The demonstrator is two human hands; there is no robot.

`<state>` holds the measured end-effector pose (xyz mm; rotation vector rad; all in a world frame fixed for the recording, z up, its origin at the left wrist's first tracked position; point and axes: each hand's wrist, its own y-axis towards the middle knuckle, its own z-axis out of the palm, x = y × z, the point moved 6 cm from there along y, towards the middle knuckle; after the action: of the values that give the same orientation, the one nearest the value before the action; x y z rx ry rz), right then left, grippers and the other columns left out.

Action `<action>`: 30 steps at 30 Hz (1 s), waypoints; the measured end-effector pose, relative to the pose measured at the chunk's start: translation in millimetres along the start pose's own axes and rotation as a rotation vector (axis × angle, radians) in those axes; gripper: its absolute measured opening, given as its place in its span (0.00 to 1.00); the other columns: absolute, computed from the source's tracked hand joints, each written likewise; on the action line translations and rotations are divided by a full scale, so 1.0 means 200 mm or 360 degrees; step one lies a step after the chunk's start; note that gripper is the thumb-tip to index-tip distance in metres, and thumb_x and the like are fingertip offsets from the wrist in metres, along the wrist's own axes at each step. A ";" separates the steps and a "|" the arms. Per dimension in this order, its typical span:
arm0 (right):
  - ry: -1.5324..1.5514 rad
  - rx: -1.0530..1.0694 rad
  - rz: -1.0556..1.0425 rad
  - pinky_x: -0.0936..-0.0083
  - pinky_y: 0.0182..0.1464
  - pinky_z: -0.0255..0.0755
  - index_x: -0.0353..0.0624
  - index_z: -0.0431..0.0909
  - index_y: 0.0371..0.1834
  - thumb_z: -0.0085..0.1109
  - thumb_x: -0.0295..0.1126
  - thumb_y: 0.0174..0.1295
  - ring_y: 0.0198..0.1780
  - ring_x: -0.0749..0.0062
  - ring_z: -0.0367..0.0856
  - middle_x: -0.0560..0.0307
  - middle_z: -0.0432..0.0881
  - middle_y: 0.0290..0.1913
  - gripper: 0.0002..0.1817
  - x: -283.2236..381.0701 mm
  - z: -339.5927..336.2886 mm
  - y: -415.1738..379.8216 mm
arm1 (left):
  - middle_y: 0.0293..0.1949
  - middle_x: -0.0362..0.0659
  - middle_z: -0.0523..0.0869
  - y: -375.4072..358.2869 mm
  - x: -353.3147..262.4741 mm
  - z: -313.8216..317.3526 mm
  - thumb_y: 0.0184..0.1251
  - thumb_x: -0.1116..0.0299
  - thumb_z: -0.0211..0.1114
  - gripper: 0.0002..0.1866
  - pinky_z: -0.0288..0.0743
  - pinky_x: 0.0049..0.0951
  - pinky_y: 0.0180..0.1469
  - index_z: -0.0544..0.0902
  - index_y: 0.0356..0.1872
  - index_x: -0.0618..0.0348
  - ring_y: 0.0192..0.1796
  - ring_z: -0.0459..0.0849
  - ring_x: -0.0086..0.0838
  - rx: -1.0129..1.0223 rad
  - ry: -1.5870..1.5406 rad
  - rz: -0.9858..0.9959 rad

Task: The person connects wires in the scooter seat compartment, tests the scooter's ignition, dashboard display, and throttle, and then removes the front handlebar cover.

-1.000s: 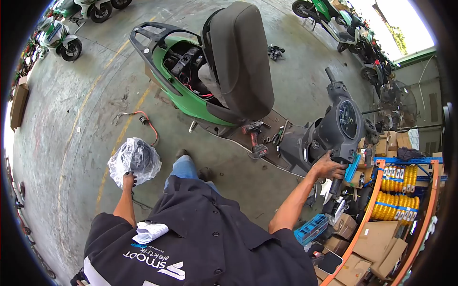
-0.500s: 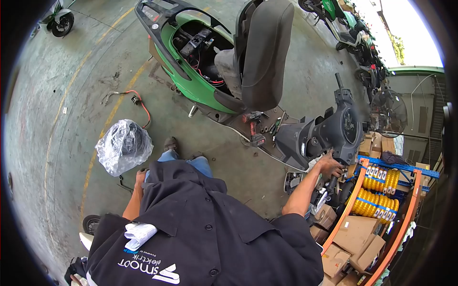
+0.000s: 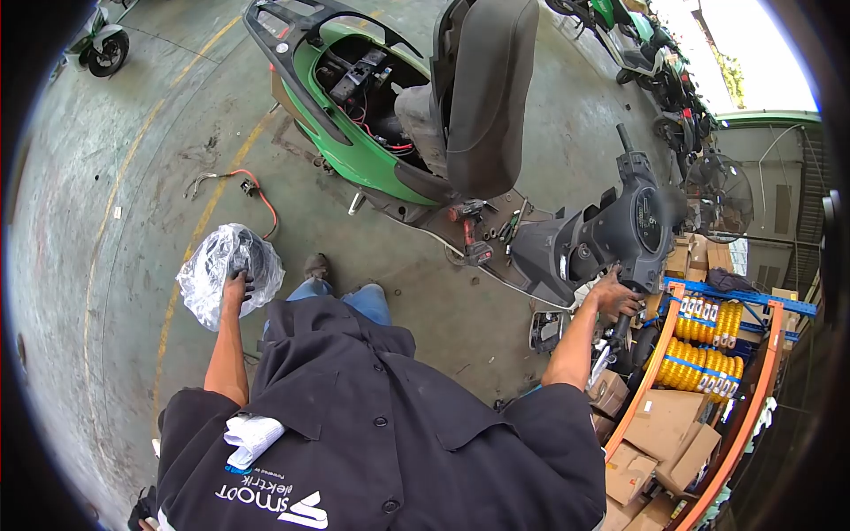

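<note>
Left hand over the wrapped bundle, right hand on the handlebar

In the head view, I saw the left hand (image 3: 236,288) over the bundle in clear plastic (image 3: 212,274), left of the person's shoes (image 3: 317,265). Dark material showed through the wrap. I could not tell whether the left grip was wide or narrow, or how firmly the fingers pressed.

The right hand (image 3: 615,299) held the handlebar (image 3: 622,329) of the green scooter (image 3: 376,168), its grip narrow and curled over the bar just beside the dashboard (image 3: 651,221). The seat (image 3: 492,97) stood tilted up, and wires (image 3: 390,144) showed in the open compartment. On the footboard I saw a red and black drill (image 3: 471,232), with small tools (image 3: 511,227) near it.

A red cable (image 3: 268,205) lay on the floor beyond the bundle. To the right, near the handlebar, I saw an orange and blue rack (image 3: 745,423) with yellow coils (image 3: 699,367) and cardboard boxes (image 3: 666,423), and a fan (image 3: 722,196) beyond it.
</note>
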<state>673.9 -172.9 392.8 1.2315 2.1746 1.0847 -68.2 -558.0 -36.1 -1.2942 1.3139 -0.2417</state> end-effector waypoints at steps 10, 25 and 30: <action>-0.0078 -0.0020 0.0069 0.53 0.47 0.74 0.38 0.68 0.54 0.67 0.77 0.27 0.54 0.50 0.69 0.46 0.71 0.50 0.58 -0.07 0.24 0.04 | 0.35 0.45 0.87 -0.30 0.50 0.06 0.66 0.59 0.58 0.20 0.77 0.32 0.29 0.80 0.54 0.59 0.28 0.82 0.30 -0.0014 0.0271 -0.0194; 0.0028 -0.0099 0.0060 0.48 0.48 0.73 0.38 0.68 0.51 0.69 0.74 0.28 0.57 0.48 0.67 0.43 0.72 0.51 0.55 -0.11 0.33 0.06 | 0.37 0.44 0.87 -0.30 0.49 -0.01 0.69 0.58 0.56 0.18 0.75 0.31 0.30 0.79 0.53 0.58 0.30 0.83 0.28 -0.0104 -0.0209 -0.0214; 0.0181 -0.0002 0.0008 0.47 0.49 0.74 0.37 0.63 0.59 0.68 0.64 0.44 0.61 0.45 0.65 0.44 0.68 0.52 0.49 -0.04 0.05 -0.01 | 0.33 0.38 0.82 -0.22 0.54 -0.04 0.66 0.53 0.59 0.20 0.75 0.31 0.31 0.81 0.54 0.51 0.30 0.74 0.24 -0.0050 0.0001 -0.0056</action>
<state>683.6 -175.6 385.8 1.2023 2.2550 1.1844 -15.9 -659.4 -60.5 -1.3447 1.3011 -0.2470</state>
